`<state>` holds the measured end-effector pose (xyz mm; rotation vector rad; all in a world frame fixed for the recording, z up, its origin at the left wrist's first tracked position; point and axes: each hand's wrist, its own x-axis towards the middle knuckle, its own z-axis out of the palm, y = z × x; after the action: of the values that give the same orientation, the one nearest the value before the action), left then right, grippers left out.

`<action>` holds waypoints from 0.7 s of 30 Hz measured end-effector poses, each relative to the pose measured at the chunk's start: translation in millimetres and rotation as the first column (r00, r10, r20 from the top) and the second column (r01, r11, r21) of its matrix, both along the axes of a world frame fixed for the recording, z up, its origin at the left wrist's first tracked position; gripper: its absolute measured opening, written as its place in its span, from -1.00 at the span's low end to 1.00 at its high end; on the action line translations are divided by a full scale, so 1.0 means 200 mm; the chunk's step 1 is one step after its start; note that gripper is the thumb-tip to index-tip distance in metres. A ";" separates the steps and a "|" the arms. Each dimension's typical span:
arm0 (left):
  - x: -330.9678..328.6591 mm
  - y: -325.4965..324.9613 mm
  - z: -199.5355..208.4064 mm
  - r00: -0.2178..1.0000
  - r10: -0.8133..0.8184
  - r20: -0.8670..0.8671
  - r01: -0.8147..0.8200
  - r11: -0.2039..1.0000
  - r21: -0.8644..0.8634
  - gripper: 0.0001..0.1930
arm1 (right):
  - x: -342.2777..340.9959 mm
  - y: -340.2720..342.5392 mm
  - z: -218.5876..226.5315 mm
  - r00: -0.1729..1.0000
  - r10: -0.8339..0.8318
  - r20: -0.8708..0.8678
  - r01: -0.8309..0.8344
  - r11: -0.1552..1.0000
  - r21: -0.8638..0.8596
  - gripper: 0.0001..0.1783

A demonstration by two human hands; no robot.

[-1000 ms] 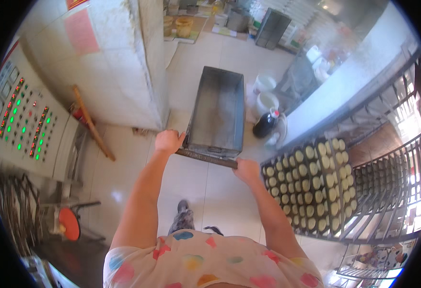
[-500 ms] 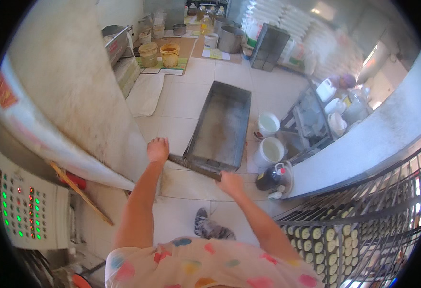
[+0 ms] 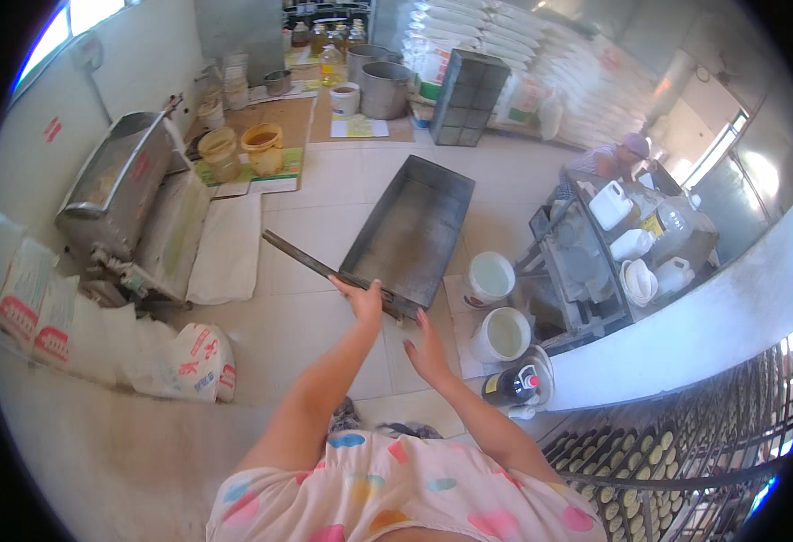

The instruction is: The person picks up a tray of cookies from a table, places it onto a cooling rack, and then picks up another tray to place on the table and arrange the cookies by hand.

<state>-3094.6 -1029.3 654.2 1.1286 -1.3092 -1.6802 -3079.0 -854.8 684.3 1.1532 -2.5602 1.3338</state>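
A long, narrow dark bar (image 3: 302,255) slants in front of me, from the far left down toward the near end of a deep rectangular metal trough (image 3: 412,217). My left hand (image 3: 358,298) is closed around the bar near its lower right part. Just to the right, my right hand (image 3: 429,352) is off the bar, fingers stretched and apart, with nothing in it. The bar's lower right end overlaps the trough's near wall; I cannot tell whether they touch.
Two white buckets (image 3: 500,334) and a dark jug (image 3: 511,386) stand right of the trough. Beyond them is a table with plastic jugs (image 3: 611,206), a person (image 3: 600,163) behind it. A metal machine (image 3: 121,190) and sacks (image 3: 200,361) are left. A rack of round pieces (image 3: 631,452) stands near right.
I have moved forward past the wall on the left, and the control panel is out of view. My right hand has let go of the bar; my left now grips it farther right.
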 end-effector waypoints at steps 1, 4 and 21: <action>-0.07 0.05 0.12 0.996 -0.081 -0.044 0.085 0.992 0.097 0.08 | -0.04 0.20 -0.12 0.989 -0.064 0.131 0.058 0.997 0.049 -0.28; -0.43 -0.26 0.13 0.958 0.183 -0.222 -0.109 0.945 0.310 -0.30 | -0.15 0.46 -0.16 0.899 -0.178 0.401 0.099 0.973 0.209 -0.41; -2.18 -1.42 0.05 0.959 0.218 -0.179 -0.173 0.956 0.238 -0.78 | -1.27 0.59 -0.39 0.700 -0.548 0.459 0.462 0.837 0.294 -0.76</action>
<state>-3531.2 -1312.8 663.9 1.1371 -0.8697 -1.7689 -3332.9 -736.1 606.3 -0.0047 -3.0560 1.4533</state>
